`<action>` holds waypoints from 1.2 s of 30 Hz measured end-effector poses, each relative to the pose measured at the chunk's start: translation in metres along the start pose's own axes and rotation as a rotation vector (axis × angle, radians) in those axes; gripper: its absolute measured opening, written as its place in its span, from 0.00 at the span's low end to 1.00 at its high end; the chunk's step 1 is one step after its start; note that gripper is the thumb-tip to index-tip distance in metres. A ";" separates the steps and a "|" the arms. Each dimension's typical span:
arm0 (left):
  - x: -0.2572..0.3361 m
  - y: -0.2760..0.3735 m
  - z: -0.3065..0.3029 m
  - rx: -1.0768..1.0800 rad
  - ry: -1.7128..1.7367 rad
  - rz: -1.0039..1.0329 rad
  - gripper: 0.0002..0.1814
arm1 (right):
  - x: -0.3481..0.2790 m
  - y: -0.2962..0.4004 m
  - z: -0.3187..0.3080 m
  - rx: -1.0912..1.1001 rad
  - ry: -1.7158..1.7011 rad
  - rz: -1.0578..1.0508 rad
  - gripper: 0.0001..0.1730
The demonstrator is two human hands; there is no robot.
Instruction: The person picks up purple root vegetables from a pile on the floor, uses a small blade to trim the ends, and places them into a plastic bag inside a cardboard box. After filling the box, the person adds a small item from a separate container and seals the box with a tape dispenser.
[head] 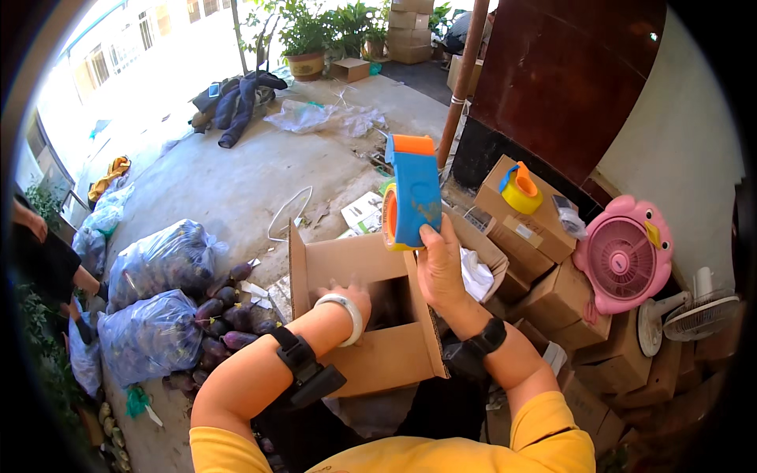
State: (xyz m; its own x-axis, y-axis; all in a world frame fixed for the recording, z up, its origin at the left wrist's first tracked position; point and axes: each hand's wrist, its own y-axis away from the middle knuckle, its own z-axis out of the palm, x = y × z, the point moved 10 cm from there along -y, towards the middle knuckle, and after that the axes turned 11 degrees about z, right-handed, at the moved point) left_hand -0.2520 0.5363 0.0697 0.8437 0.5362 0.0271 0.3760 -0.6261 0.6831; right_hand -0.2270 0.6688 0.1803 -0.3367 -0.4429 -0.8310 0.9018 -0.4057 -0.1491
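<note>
An open cardboard box (378,366) stands before me with its flaps spread; its inside is dark and partly hidden. My left hand (349,301), blurred and with a pale bangle at the wrist, is at the box's opening over the left part. Whether its fingers hold anything cannot be seen. Raised above the box's right side, my right hand (440,260) grips a blue tape dispenser (417,189) with an orange top and a roll of yellow tape. Dark purple eggplants (236,316) lie on the ground left of the box.
Filled plastic bags (151,337) lie to the left, near another person's legs and hand (35,224). At right are stacked cardboard boxes (556,295), a second tape dispenser (520,192), a pink fan (621,260) and a white fan (701,313). A metal pole (467,77) stands ahead.
</note>
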 end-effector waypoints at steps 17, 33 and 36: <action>-0.089 0.127 0.068 1.474 1.373 0.210 0.22 | 0.020 -0.004 0.014 -0.051 -0.006 0.097 0.18; 0.025 0.069 0.002 0.960 0.444 0.106 0.43 | 0.094 -0.029 -0.020 -0.038 -0.298 0.312 0.25; 0.029 0.068 0.000 0.924 0.383 0.170 0.45 | 0.097 -0.035 -0.020 -0.088 -0.351 0.368 0.27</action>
State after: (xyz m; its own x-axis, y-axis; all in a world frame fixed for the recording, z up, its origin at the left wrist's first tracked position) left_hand -0.2021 0.5088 0.1171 0.7948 0.4432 0.4145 0.5488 -0.8165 -0.1793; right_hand -0.2861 0.6561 0.0940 -0.0495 -0.7913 -0.6094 0.9920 -0.1099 0.0621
